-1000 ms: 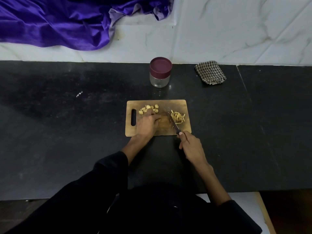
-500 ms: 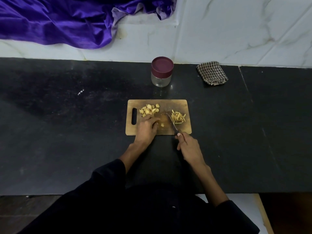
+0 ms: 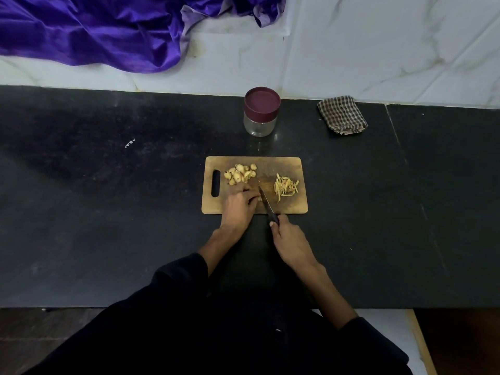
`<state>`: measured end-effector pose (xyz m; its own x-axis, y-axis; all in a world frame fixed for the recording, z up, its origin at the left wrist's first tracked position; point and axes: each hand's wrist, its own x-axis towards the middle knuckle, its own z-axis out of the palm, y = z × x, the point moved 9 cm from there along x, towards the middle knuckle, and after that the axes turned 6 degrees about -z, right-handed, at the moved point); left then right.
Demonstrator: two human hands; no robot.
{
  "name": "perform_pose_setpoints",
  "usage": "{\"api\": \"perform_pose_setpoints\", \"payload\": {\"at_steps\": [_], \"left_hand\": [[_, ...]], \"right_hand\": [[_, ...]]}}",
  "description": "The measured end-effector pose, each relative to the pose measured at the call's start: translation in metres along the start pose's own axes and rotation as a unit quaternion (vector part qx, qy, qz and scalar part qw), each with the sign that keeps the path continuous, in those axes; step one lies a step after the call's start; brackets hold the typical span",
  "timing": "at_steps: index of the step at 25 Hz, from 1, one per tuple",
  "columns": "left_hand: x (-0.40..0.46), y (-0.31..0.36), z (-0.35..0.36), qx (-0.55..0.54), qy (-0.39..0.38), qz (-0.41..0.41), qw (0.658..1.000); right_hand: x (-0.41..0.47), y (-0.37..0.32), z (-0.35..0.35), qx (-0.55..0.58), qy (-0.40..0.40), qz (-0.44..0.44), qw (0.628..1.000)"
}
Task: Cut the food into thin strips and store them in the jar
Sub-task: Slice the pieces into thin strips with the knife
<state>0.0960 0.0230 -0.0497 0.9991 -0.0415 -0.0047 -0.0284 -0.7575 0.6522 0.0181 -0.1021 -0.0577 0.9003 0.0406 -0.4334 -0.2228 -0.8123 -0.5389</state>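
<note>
A wooden cutting board [image 3: 295, 165] lies on the black counter. A heap of pale yellow food pieces [image 3: 240, 173] sits at its left, a heap of thin strips [image 3: 286, 186] at its right. My left hand [image 3: 239, 205] rests on the board below the pieces, fingers curled down over one small piece that is mostly hidden. My right hand [image 3: 290, 242] grips the dark handle of a knife [image 3: 266, 201], whose blade lies right beside my left fingertips. A glass jar [image 3: 261, 112] with a maroon lid on stands behind the board.
A folded checked cloth [image 3: 342, 115] lies at the back right by the white marble wall. A purple satin fabric [image 3: 94, 28] drapes over the ledge at the back left. The counter's front edge runs below my arms.
My left hand drew one piece from the heap toward the board's near middle. The knife swung left from beside the strips to my left fingertips.
</note>
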Motion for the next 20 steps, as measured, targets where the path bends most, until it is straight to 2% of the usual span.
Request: {"api": "perform_pose_setpoints", "payload": {"at_steps": [6, 13, 18, 20], "left_hand": [[-0.001, 0.001, -0.001, 0.004, -0.004, -0.015, 1.000], [0.000, 0.001, -0.002, 0.004, -0.004, -0.012, 1.000], [-0.002, 0.001, -0.004, -0.009, 0.016, -0.018, 1.000], [-0.003, -0.001, -0.005, -0.018, 0.021, -0.020, 0.999]], "right_hand": [[0.008, -0.006, 0.002, -0.073, -0.029, 0.039, 0.996], [0.005, 0.001, 0.014, -0.050, -0.047, 0.059, 0.996], [0.003, 0.007, -0.005, -0.027, 0.021, 0.068, 0.997], [0.003, 0.003, -0.005, -0.024, 0.022, 0.052, 0.998]]}}
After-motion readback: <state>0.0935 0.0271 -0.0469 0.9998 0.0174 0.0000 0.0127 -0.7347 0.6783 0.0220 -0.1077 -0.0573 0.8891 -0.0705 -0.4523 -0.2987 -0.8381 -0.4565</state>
